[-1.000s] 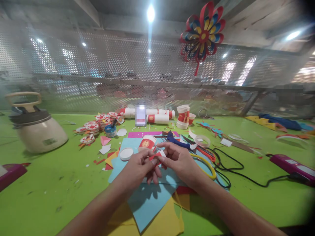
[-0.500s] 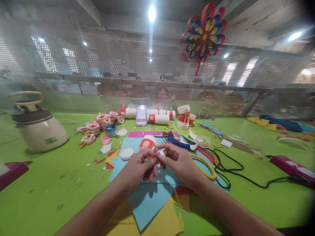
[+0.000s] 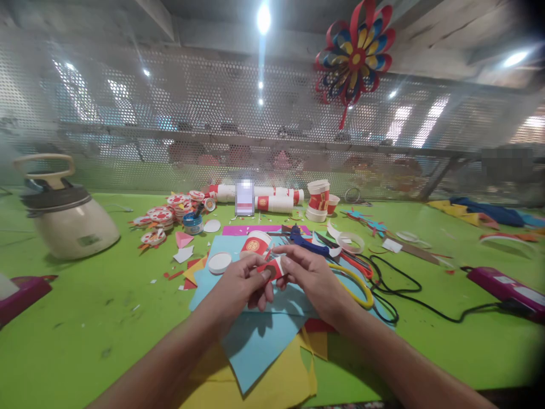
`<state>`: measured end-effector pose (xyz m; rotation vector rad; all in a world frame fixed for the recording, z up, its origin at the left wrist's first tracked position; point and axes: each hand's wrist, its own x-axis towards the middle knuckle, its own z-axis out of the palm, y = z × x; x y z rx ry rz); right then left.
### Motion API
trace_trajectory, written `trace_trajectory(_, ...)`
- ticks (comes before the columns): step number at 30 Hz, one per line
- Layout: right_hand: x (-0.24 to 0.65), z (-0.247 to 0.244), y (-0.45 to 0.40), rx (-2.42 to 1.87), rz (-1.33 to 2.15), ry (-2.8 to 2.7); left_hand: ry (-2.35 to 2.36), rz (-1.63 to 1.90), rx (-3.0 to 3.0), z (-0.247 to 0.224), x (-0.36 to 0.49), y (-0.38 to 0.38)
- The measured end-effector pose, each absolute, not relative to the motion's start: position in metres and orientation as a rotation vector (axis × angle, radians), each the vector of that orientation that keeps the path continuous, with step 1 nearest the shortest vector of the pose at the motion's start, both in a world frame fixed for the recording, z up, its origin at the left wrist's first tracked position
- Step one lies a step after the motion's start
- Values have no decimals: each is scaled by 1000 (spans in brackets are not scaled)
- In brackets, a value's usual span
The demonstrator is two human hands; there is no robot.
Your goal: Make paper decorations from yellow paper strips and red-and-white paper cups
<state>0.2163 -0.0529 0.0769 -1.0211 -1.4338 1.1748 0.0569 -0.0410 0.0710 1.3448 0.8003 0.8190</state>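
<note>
Between my two hands is a small red and white piece of paper (image 3: pixel 276 269), held above the light blue sheets (image 3: pixel 251 352). My left hand (image 3: pixel 251 284) pinches its left end between thumb and fingers. At its right end, the thumb and fingers of my right hand (image 3: pixel 304 272) close on the white edge. Just behind my hands lies a red and white paper cup (image 3: pixel 254 243), tipped toward me and partly covered by my fingers. To its left a white round cup piece (image 3: pixel 219 262) rests on the blue paper. A blue-handled glue gun (image 3: pixel 309 243) and scissors (image 3: pixel 357 287) with yellow handles lie to the right.
Red and white paper discs (image 3: pixel 159 218) are piled at the back left, beside a blue jar (image 3: pixel 193 223). Stacked paper cups (image 3: pixel 275 203) lie behind a phone (image 3: pixel 244 197). A cream kettle (image 3: pixel 70 216) stands left; a black cable (image 3: pixel 430 312) reaches a purple power strip (image 3: pixel 506 292) at right.
The piece of paper has turned so more of its red face shows. My right fingers have shifted slightly right along it, and the left hand stays almost in place.
</note>
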Motion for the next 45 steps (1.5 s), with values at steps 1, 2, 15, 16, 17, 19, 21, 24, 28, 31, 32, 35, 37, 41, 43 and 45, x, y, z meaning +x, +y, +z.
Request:
trace_trajectory(1, 216, 78, -54, -1033, 1157, -1451, 803, 817, 1335, 71, 57, -41)
trace_trajectory(2, 216, 79, -54, -1042, 1142, -1468, 804, 816, 1326, 71, 57, -41)
trace_trajectory(15, 213, 75, -53, -984, 1125, -1494, 780, 824, 1316, 75, 58, -43)
trace_trajectory(16, 213, 76, -54, -989, 1121, -1496, 779, 825, 1312, 75, 59, -43)
trace_trajectory(17, 213, 76, -54, -994, 1117, -1496, 777, 825, 1303, 75, 59, -44)
trace_trajectory(19, 213, 76, -54, -1000, 1111, -1495, 779, 823, 1277, 77, 59, -44)
trace_trajectory(21, 214, 76, -54, -990, 1115, -1493, 782, 822, 1241, 78, 59, -44)
trace_trajectory(24, 214, 77, -54, -967, 1134, -1500, 779, 814, 1197, 78, 58, -43)
trace_trajectory(28, 215, 80, -55, -989, 1139, -1525, 784, 799, 1229, 77, 57, -42)
trace_trajectory(31, 215, 83, -55, -998, 1137, -1543, 767, 804, 1264, 77, 56, -42)
trace_trajectory(32, 216, 84, -55, -996, 1141, -1547, 763, 807, 1270, 77, 56, -42)
trace_trajectory(35, 216, 82, -55, -996, 1145, -1550, 756, 805, 1277, 76, 56, -42)
trace_trajectory(37, 215, 81, -55, -1002, 1140, -1551, 749, 805, 1279, 76, 55, -41)
trace_trajectory(41, 219, 83, -52, -1015, 1114, -1573, 729, 840, 1286, 76, 55, -41)
trace_trajectory(43, 226, 89, -50, -1072, 1057, -1581, 742, 867, 1272, 77, 55, -41)
trace_trajectory(45, 239, 95, -47, -1167, 949, -1631, 774, 896, 1254, 78, 54, -40)
